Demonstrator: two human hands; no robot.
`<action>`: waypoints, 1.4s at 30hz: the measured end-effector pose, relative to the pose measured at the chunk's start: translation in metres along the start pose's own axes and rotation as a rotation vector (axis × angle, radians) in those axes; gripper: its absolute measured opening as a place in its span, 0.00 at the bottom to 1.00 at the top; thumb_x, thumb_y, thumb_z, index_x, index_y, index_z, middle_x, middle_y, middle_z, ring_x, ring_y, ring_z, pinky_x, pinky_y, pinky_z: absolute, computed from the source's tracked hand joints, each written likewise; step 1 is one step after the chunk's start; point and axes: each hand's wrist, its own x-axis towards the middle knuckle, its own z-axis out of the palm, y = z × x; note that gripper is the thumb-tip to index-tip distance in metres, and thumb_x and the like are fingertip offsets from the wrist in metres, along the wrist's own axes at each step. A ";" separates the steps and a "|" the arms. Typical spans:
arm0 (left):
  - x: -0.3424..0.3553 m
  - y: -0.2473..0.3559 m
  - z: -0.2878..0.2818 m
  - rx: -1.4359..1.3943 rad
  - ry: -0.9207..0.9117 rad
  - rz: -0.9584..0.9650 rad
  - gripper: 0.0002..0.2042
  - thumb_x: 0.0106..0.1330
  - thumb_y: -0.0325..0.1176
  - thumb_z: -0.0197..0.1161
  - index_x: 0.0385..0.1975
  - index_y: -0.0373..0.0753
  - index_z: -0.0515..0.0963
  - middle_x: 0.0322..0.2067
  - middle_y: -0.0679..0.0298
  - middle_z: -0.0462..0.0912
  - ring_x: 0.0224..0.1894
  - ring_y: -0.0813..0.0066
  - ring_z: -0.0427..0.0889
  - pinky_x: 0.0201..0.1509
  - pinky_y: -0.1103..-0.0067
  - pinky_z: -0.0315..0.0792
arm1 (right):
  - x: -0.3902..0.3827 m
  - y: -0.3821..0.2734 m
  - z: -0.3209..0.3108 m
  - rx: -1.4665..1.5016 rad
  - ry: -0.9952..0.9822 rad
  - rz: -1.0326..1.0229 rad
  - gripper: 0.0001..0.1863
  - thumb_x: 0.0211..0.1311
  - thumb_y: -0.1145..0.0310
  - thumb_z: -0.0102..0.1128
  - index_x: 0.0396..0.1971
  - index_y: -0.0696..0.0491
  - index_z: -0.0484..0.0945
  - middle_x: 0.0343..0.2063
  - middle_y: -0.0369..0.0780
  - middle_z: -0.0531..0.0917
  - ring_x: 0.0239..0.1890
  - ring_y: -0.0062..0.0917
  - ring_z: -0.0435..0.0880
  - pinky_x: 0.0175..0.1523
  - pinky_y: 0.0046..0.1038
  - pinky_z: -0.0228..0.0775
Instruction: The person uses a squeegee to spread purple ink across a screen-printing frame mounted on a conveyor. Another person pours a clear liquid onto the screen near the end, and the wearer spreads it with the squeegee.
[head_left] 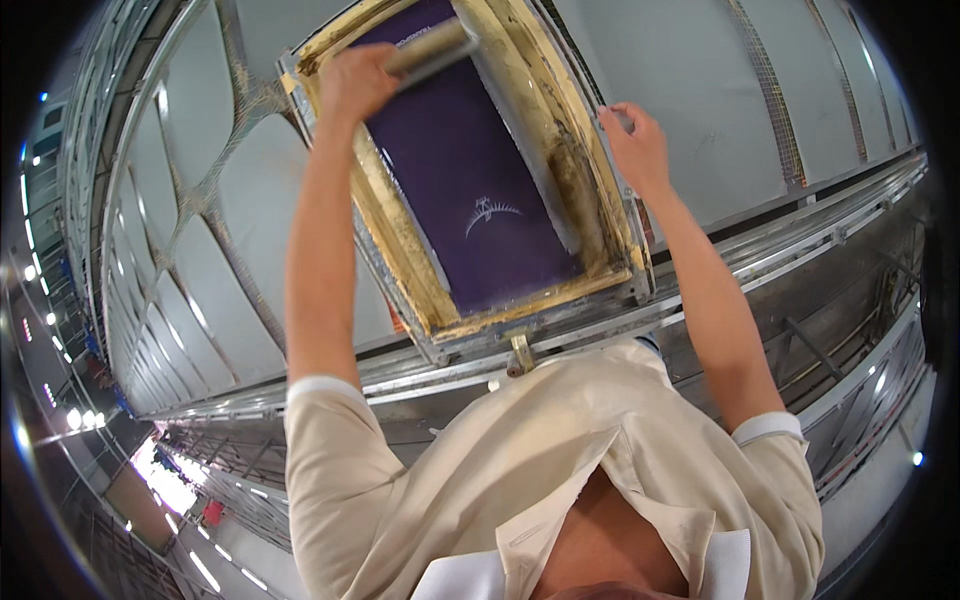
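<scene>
My left hand (355,85) grips a squeegee (432,52) with a pale, wide handle, slightly blurred. The squeegee lies across the far part of a screen-printing frame (450,322). Inside the frame, the dark purple mesh (450,165) shows a small white crest-like design (490,212) toward the near end and white lettering at the far end. Yellowish, stained tape borders the mesh. My right hand (638,148) is at the frame's right edge with curled fingers; what they hold, if anything, I cannot make out.
Long rows of grey flat panels (680,100) with mesh-like strips between them extend left and right of the frame. A metal rail (780,245) runs along the near side, in front of my body. A metal bracket (519,352) sits at the frame's near end.
</scene>
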 end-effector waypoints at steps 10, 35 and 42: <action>-0.278 0.146 0.030 -0.261 -0.039 0.102 0.20 0.42 0.22 0.71 0.40 0.44 0.86 0.41 0.65 0.89 0.40 0.60 0.86 0.44 0.67 0.80 | 0.006 0.003 0.002 0.067 -0.020 -0.049 0.26 0.62 0.45 0.62 0.43 0.55 0.84 0.33 0.51 0.86 0.38 0.42 0.85 0.47 0.38 0.74; -0.001 0.004 0.002 0.058 -0.078 0.060 0.17 0.58 0.50 0.73 0.46 0.56 0.86 0.37 0.63 0.89 0.41 0.59 0.87 0.45 0.65 0.80 | 0.005 0.012 0.007 0.084 0.044 0.027 0.21 0.67 0.51 0.62 0.38 0.57 0.85 0.14 0.38 0.75 0.18 0.21 0.69 0.28 0.30 0.63; -0.253 0.121 0.037 -0.230 0.042 0.099 0.15 0.46 0.23 0.66 0.36 0.45 0.84 0.38 0.65 0.87 0.39 0.60 0.84 0.43 0.64 0.79 | 0.014 0.010 0.006 0.203 -0.053 0.014 0.22 0.69 0.52 0.59 0.45 0.57 0.84 0.24 0.41 0.81 0.26 0.24 0.75 0.36 0.31 0.68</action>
